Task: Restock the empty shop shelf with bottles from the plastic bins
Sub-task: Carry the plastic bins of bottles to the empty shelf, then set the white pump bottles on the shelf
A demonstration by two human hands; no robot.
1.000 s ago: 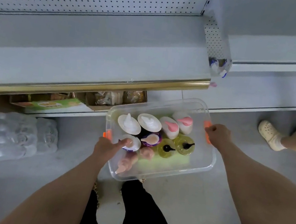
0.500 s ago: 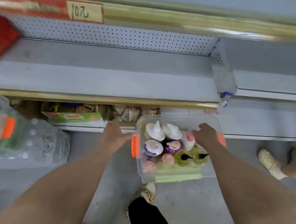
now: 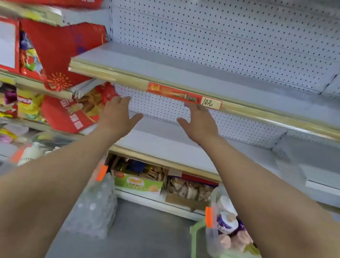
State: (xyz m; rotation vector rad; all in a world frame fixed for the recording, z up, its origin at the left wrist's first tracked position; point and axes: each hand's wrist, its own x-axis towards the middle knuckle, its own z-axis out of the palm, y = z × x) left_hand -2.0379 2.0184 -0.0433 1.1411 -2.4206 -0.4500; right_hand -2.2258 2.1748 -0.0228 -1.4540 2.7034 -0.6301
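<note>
My left hand [image 3: 119,116] and right hand [image 3: 198,122] hang empty, fingers spread; right fingertips [image 3: 193,107] just under the glossy gold edge strip [image 3: 276,120] of the grey shelf [image 3: 173,69].

I read one handwritten price tag [image 3: 211,103], "10元", on the gold shelf edge [image 3: 276,121] at about two o'clock. The white print on the red bag [image 3: 67,116] at nine o'clock is too blurred to read.
</note>
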